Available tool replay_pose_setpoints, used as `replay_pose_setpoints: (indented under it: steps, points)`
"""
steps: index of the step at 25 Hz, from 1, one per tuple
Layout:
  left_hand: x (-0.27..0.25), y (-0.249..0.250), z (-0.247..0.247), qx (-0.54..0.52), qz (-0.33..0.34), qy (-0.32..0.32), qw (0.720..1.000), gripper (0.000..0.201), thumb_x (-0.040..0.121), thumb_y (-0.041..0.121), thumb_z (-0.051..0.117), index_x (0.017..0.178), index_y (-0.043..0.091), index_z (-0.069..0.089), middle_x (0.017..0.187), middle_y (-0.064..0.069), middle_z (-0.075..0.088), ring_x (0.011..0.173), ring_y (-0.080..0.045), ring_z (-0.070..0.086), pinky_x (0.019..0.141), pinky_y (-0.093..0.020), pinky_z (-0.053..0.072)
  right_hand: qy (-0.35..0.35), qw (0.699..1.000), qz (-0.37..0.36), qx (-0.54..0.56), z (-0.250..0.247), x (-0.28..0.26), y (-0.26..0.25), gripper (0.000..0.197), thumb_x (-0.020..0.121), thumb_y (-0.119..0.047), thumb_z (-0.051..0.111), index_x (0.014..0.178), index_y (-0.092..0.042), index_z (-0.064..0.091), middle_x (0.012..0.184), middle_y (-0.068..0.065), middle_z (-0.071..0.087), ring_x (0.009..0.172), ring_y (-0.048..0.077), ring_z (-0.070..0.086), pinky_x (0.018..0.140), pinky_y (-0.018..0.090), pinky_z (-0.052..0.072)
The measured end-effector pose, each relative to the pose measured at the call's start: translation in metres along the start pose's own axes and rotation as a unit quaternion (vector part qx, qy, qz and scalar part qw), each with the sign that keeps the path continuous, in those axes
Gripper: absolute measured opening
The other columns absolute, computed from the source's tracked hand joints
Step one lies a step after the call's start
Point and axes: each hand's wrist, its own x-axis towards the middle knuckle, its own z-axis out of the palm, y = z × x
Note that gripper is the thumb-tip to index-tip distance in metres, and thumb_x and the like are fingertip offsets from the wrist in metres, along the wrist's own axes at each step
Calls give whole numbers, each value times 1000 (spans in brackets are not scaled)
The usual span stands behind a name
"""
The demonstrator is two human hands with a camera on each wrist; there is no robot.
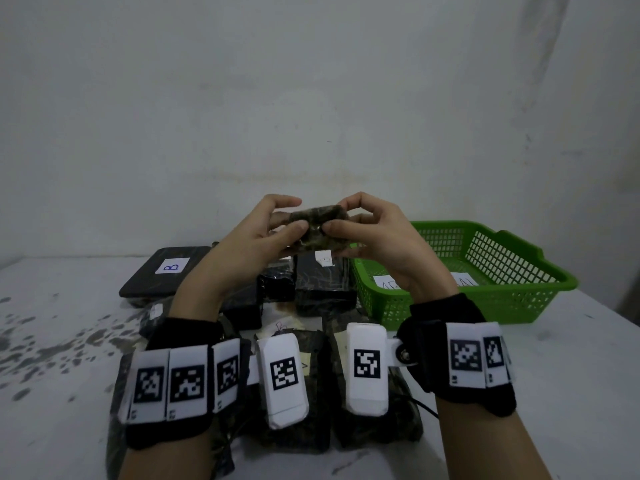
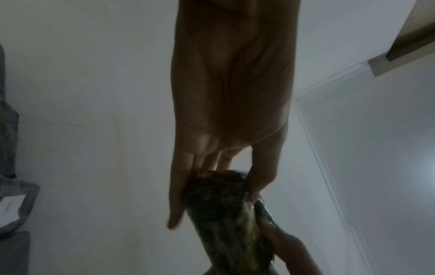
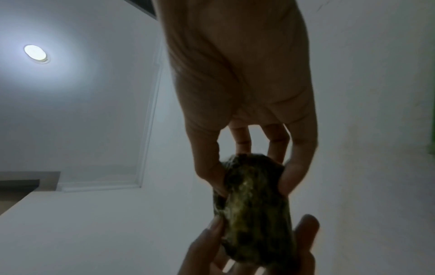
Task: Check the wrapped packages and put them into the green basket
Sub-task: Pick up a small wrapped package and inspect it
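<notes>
Both hands hold one small wrapped package point(image 1: 317, 228) up in the air, above the pile of packages point(image 1: 277, 299) and just left of the green basket point(image 1: 485, 271). The left hand point(image 1: 249, 244) pinches one end, thumb on the near side and fingers behind. The right hand point(image 1: 377, 237) pinches the other end the same way, fingers curled round it. It is probably held high and at both ends so the person can turn it and look at the wrap. The basket sits close by on the table point(image 1: 554, 375), likely so a checked package needs only a short trip. A white label point(image 1: 388, 282) lies in the basket. A flat package marked B point(image 1: 166, 271) lies left of the basket, past the pile.
</notes>
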Motion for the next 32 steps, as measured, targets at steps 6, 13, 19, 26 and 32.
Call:
replay_pose_setpoints:
  steps: [6, 13, 19, 26, 32]
  points:
    - [-2, 7, 5, -56, -27, -9, 998, 63, 68, 42, 63, 122, 19, 43, 104, 0, 66, 89, -9, 68, 82, -24, 55, -64, 996, -27, -47, 4, -2, -1, 29, 71, 1, 73, 89, -16, 58, 81, 6, 61, 76, 19, 63, 80, 32, 55]
    - [3, 2, -1, -9, -21, 39, 999, 102, 35, 68, 75, 119, 13, 52, 106, -10, 67, 96, -23, 67, 90, -41, 53, -63, 991, -63, -96, 5, -5, -2, 36, 73, -14, 75, 102, -29, 60, 97, -2, 57, 97, 12, 57, 85, 24, 49]
    - [0, 4, 3, -45, -31, -24, 998, 85, 41, 67, 78, 109, 21, 56, 108, -7, 68, 94, -14, 69, 77, -23, 56, -54, 997, -44, -18, 1, -2, 1, 26, 83, -9, 65, 103, -23, 60, 109, 10, 63, 100, 26, 64, 92, 37, 53]
    - [-3, 8, 4, -46, -18, -8, 999, 52, 68, 44, 76, 110, 21, 56, 111, -3, 64, 95, -10, 66, 84, -23, 53, -81, 996, -27, 1, -2, 0, 2, 22, 85, -12, 63, 105, -21, 60, 101, 4, 65, 96, 18, 65, 90, 34, 53]
    - [1, 8, 6, -7, -22, 34, 999, 23, 76, 24, 72, 95, 26, 59, 98, 1, 66, 94, -15, 64, 92, -32, 48, -45, 998, -31, -33, 0, 0, 1, 19, 88, -6, 54, 98, -20, 62, 88, 1, 65, 84, 14, 62, 82, 37, 53]
